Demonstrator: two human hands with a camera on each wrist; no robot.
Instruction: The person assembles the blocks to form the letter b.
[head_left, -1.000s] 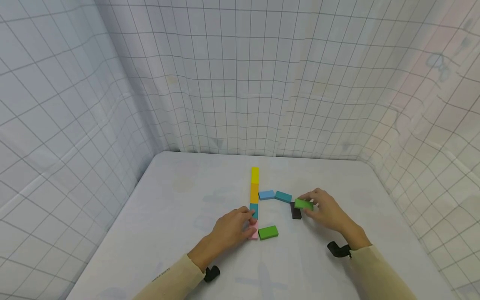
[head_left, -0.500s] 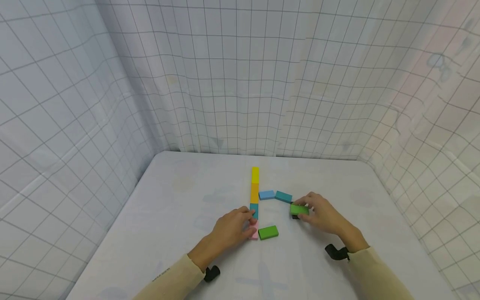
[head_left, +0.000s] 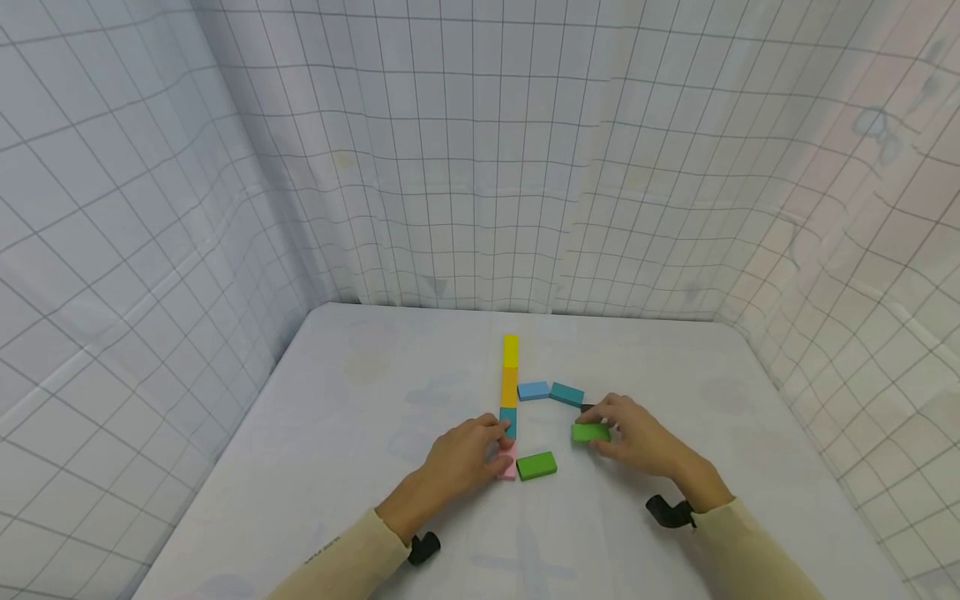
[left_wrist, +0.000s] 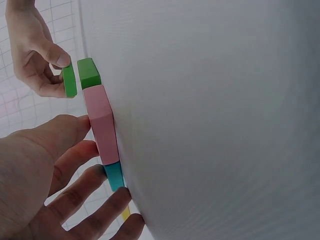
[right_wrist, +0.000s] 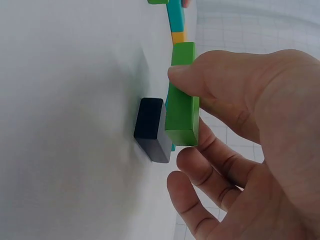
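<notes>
My right hand [head_left: 645, 437] pinches a green block [head_left: 590, 432] between thumb and fingers, held above the table. Beside it in the right wrist view lies a black block [right_wrist: 149, 120], mostly covered by the hand in the head view. At the near end of a straight row, the fingertips of my left hand [head_left: 465, 454] rest on a pink block [left_wrist: 103, 125] and the teal block [head_left: 509, 423] beyond it. A second green block [head_left: 537, 465] lies against the pink one's right side.
Orange [head_left: 509, 387] and yellow [head_left: 511, 350] blocks continue the row away from me. A light blue block [head_left: 533, 390] and another teal block [head_left: 567, 394] curve rightward from it on the white table [head_left: 390, 358]. Gridded white curtains [head_left: 480, 167] enclose the back and sides.
My right hand has carried the green block leftward and toward me, from over the black block's far end to its near left. The left hand has stayed in place.
</notes>
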